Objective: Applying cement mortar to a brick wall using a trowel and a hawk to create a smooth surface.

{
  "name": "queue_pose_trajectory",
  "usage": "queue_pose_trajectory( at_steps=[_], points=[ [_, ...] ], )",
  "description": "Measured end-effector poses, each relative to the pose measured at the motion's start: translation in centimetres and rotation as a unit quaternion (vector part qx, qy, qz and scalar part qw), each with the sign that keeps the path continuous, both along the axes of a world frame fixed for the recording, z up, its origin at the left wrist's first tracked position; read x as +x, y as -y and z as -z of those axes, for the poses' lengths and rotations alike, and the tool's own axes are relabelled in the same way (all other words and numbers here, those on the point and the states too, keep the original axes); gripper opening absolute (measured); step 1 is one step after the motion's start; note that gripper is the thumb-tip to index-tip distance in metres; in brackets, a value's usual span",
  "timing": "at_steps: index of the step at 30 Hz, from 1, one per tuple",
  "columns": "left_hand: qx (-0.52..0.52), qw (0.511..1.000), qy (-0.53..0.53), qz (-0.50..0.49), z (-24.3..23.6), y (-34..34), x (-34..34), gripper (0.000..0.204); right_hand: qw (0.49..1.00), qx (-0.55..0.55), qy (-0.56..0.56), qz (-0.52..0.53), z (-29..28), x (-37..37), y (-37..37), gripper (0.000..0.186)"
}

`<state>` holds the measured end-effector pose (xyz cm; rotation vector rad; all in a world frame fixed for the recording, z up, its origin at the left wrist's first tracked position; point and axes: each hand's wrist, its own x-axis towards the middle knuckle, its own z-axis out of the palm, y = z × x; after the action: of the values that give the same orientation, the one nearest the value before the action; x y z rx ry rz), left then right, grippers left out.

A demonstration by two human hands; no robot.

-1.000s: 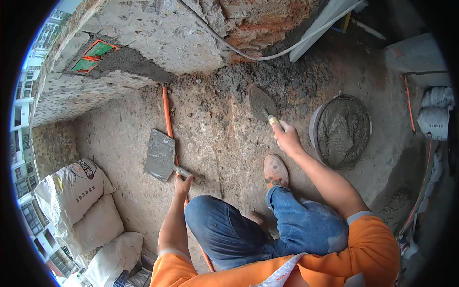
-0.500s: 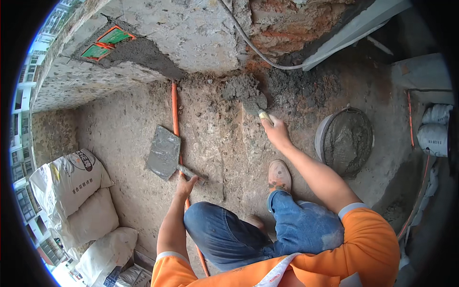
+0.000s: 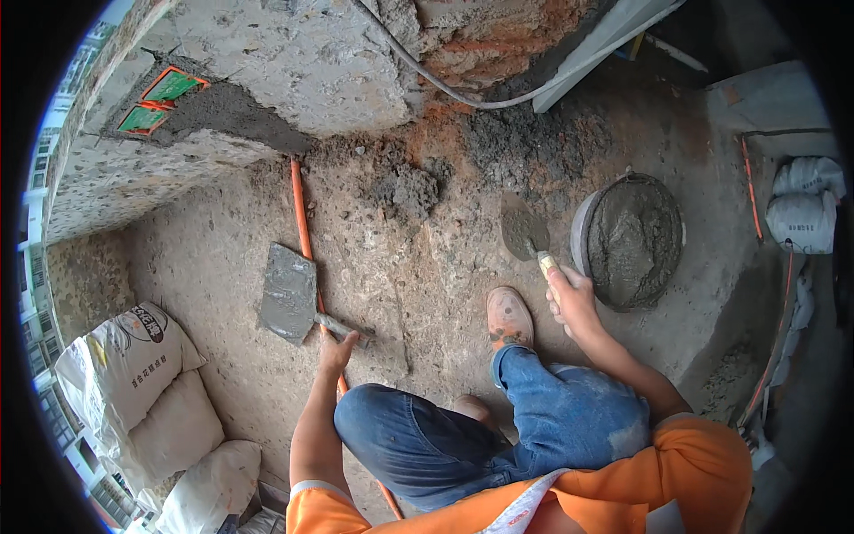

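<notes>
My right hand [image 3: 572, 300] is wrapped round the pale handle of a trowel [image 3: 523, 227]; its grey, mortar-smeared blade points away from me, just left of the bucket. That bucket [image 3: 583, 233] holds wet grey mortar [image 3: 636, 240]. On the left, my left hand [image 3: 337, 349] grips the handle of a plastering hawk [image 3: 289, 292], a flat plate coated with grey mortar. The hawk is held over an orange conduit [image 3: 301, 209] that runs along the floor. A mound of crumbly mortar [image 3: 411, 189] lies on the ground near the wall.
Filled white sacks [image 3: 133, 365] are stacked at the left. Two green boxes with orange rims [image 3: 173, 86] are set in the rough wall, with dark mortar around them. A grey cable [image 3: 418, 67] hangs at the top. More white bags [image 3: 801, 222] stand at the far right.
My right hand has drawn the trowel back from the mortar mound, toward me and right, beside the bucket. My left hand still holds the hawk in nearly the same place. The view has shifted slightly.
</notes>
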<state>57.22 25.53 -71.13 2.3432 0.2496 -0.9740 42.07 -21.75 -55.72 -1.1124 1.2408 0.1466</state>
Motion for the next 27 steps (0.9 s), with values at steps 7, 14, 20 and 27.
queue_pose_trajectory(
  at_steps=[7, 14, 20, 27],
  points=[
    [-0.009, 1.0, 0.008, 0.007, 0.0, 1.7, -0.6, 0.081, 0.998, -0.053, 0.022, 0.006, 4.3, 4.8, 3.9, 0.024],
    [-0.035, 0.999, -0.014, 0.011, 1.7, -1.2, 0.1, 0.085, 0.999, 0.032, 0.003, -0.007, -1.0, -0.4, -1.1, 0.023],
    [0.012, 0.997, -0.042, 0.068, 2.4, 0.5, 0.8, 0.087, 0.999, -0.029, 0.017, -0.005, 4.6, 5.1, 2.9, 0.023],
    [-0.027, 0.998, -0.056, 0.015, 1.9, -0.9, 0.0, 0.086, 1.0, 0.006, 0.013, -0.018, 0.9, -0.5, -1.0, 0.024]
  ],
)
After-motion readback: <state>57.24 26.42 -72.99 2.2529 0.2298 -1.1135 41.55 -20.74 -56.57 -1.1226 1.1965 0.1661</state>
